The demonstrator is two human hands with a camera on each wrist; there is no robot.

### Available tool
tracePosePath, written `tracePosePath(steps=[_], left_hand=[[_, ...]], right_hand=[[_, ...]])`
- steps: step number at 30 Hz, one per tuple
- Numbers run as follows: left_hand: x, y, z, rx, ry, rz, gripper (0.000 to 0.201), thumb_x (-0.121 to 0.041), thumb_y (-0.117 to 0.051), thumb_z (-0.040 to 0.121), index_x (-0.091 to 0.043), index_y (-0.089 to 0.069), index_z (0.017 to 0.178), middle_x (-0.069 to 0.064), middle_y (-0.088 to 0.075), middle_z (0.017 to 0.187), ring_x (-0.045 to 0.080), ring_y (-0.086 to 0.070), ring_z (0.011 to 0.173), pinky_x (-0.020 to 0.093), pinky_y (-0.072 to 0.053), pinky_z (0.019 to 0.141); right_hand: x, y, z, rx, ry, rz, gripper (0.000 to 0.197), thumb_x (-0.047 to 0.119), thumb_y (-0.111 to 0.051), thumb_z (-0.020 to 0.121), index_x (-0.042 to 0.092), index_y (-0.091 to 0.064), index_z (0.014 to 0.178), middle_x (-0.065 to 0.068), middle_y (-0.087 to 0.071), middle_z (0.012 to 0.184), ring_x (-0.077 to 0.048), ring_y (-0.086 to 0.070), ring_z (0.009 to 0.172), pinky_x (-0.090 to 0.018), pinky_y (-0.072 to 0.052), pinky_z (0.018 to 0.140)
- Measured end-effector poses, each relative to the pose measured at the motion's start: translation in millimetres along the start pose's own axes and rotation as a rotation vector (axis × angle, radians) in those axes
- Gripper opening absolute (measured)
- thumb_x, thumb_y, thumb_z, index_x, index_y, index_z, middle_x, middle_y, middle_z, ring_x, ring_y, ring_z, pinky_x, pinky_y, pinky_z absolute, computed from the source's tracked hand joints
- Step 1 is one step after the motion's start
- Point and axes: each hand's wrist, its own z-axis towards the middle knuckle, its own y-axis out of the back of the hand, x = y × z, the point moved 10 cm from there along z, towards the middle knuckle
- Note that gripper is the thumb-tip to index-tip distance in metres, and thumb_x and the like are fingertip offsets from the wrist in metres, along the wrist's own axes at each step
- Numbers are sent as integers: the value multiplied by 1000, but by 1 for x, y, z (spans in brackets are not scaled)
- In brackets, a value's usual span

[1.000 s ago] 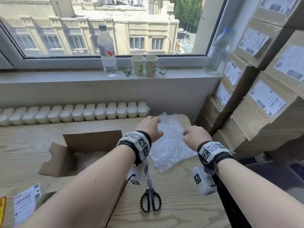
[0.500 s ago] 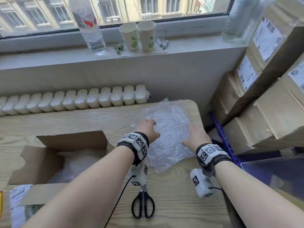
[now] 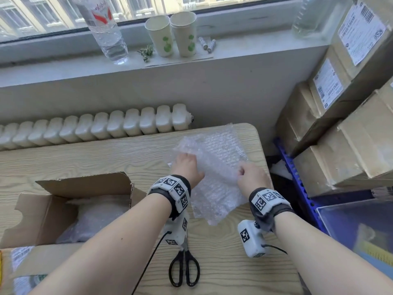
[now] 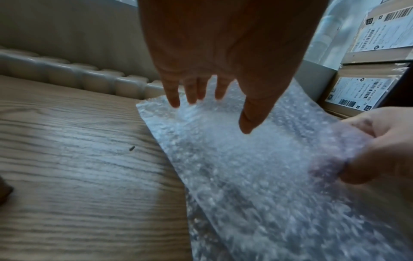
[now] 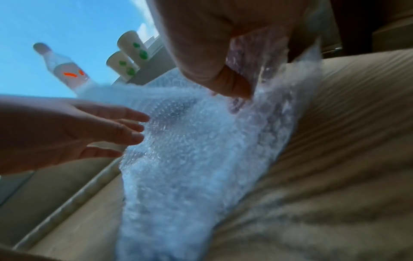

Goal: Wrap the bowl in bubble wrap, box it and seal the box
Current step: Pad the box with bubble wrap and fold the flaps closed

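From the head view: one clear bubble wrap sheet [image 3: 214, 167] lying on the far right part of the pale wooden table [image 3: 85, 158]. Two hands on it. Left hand [image 3: 188, 166] flat on the sheet's left side, fingers straight. Right hand [image 3: 253, 175] at the sheet's right edge, thumb and fingers pinching it. One open brown cardboard box [image 3: 70, 201] on the near left of the table, with something wrapped in clear plastic inside; cannot tell if that is the bowl. One pair of black-handled scissors [image 3: 184, 267] near the front edge, between the two arms. On the far windowsill: two white paper cups with green dots [image 3: 172, 35] side by side, one clear plastic water bottle [image 3: 104, 28] to their left, and a second clear bottle [image 3: 306, 18] far right. One white ribbed radiator [image 3: 95, 126] behind the table. A stack of brown boxes with white labels [image 3: 340, 103] on the right.

From the left wrist view: left hand [image 4: 223, 49] spread open, fingertips [image 4: 174, 98] touching the far edge of the bubble wrap sheet [image 4: 257, 176]. Right hand [image 4: 384, 144] at the right, gripping the sheet's edge.

From the right wrist view: right hand [image 5: 214, 53] pinching the bubble wrap sheet [image 5: 190, 159], lifted a bit off the table. Left hand [image 5: 67, 128] open, fingers against the sheet. Two cups [image 5: 127, 58] and one bottle [image 5: 64, 70] seen behind.
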Motion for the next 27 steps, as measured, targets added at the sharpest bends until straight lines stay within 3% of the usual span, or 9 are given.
tracePosePath(steps=[5,8,11,13,16,20,23,25,27], left_hand=[[15,35,1,-189,33,-113,69,-35,-57,88,3,-33,141,-1,8,159,20,1,147,35,-7,118],[9,57,-12,-283,-38,-234,62,-29,-56,90,-6,-32,143,5,-20,155,19,-18,142,28,-14,114],[0,84,-36,-419,-118,-308,28,-19,-48,94,-3,-57,116,7,-45,134,21,-36,127,26,-25,103],[-2,92,-49,-429,-125,-367,23,-19,-43,97,-2,-57,104,9,-53,117,24,-46,112,29,-31,93],[2,101,-69,-406,-111,-485,19,-22,-36,99,-10,-49,95,8,-60,97,26,-53,92,34,-39,81],[12,121,-99,-470,-153,-619,20,-23,-35,97,-25,-42,79,0,-67,83,24,-64,85,42,-49,83],[23,140,-122,-540,-187,-672,17,-25,-34,99,-19,-46,88,0,-67,77,24,-65,77,42,-50,79],[34,151,-135,-568,-202,-736,18,-24,-35,99,-19,-47,87,1,-64,76,24,-64,68,41,-52,77],[48,161,-144,-606,-213,-780,17,-23,-36,98,-19,-47,85,7,-64,81,31,-62,75,44,-52,78]], right_hand=[[-9,27,-1,-87,-67,139,19,3,-44,83,10,-55,70,-10,-53,77,-31,-47,77,-30,-33,65],[-10,42,-6,-123,-63,198,20,3,-45,82,8,-63,76,-12,-57,78,-33,-51,77,-28,-33,62],[-11,56,-19,-186,-80,250,16,4,-45,84,10,-58,77,-9,-56,78,-30,-47,76,-30,-29,55],[-14,66,-29,-258,-99,332,13,7,-47,88,13,-59,86,-9,-59,85,-29,-47,78,-29,-32,62],[-15,82,-49,-347,-129,482,15,18,-47,94,17,-59,102,-6,-61,89,-25,-51,78,-27,-36,69],[-12,93,-74,-411,-159,673,9,27,-51,92,21,-56,97,4,-61,74,-11,-59,63,-31,-51,73],[1,92,-89,-400,-136,789,15,33,-60,85,23,-58,96,-1,-70,72,-22,-70,71,-44,-57,80],[15,89,-98,-356,-101,799,22,34,-63,83,21,-57,100,-4,-71,74,-27,-70,77,-46,-57,81],[29,84,-106,-318,-70,778,34,36,-69,78,20,-58,105,-6,-71,85,-28,-69,83,-47,-56,84]])
